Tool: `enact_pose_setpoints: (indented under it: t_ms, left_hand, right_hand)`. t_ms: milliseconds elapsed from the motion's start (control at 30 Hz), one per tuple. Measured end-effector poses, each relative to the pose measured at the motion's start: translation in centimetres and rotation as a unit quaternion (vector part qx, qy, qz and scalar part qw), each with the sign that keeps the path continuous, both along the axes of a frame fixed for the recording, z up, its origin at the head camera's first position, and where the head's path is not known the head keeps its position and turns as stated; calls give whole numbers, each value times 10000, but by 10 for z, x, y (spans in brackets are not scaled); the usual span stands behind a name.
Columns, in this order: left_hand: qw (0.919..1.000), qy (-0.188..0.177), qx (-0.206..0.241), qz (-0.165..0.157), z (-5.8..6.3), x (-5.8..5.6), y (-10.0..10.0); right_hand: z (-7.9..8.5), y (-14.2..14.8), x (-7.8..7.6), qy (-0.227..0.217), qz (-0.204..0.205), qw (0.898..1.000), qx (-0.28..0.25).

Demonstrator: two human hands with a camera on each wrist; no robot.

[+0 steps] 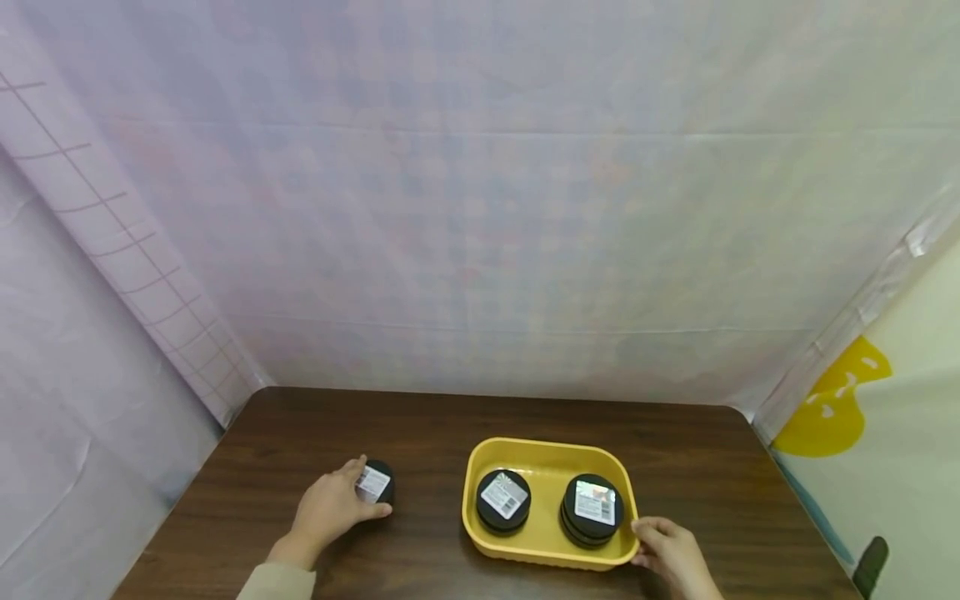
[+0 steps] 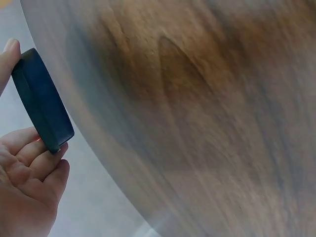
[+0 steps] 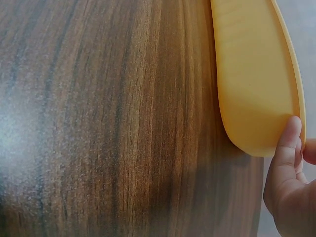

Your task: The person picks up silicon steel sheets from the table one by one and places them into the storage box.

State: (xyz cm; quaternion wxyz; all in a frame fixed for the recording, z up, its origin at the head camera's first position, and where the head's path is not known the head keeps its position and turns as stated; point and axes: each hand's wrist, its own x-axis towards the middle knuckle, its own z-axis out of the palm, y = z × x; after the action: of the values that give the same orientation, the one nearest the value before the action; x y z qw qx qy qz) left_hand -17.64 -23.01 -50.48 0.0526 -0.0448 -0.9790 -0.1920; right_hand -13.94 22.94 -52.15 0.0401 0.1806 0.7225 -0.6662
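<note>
My left hand (image 1: 330, 504) holds a round black tin (image 1: 376, 483) with a white label on top, left of the table's middle. Thumb and fingers span its sides; in the left wrist view the black disc (image 2: 42, 101) shows edge-on between them. To the right stands a yellow bin (image 1: 536, 552), a shallow tub with rounded corners. Inside it a labelled black tin (image 1: 503, 502) sits at the left, and a stack of black tins (image 1: 592, 510) at the right. My right hand (image 1: 671, 552) pinches the bin's rim at its near right corner.
The dark wood table (image 1: 420, 417) meets a pale draped curtain (image 1: 472, 250) at its back edge. White sheeting hangs at the left. At the right is a pale cover with a yellow print (image 1: 828, 417), and a small dark object (image 1: 871, 562) lies beyond the table's edge.
</note>
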Motion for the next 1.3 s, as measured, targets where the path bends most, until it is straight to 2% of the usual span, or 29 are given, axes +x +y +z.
enact_pose_setpoints:
  t_ms: [400,767,1033,1300]
  left_hand:
    - [9994,187,-32,-290,9,-2,20]
    - [9988,90,-89,-463,24,-5,43]
    - [9979,-135,-216,-598,30,-9,61]
    - [9962,7,-319,-811,39,-9,80]
  right_hand:
    - [0,1,1,11,-4,10000,-5]
    - [0,1,0,-2,-2,10000,-27]
    - [0,2,0,14,-1,10000,-22]
    - [0,1,1,26,-13,10000,-60]
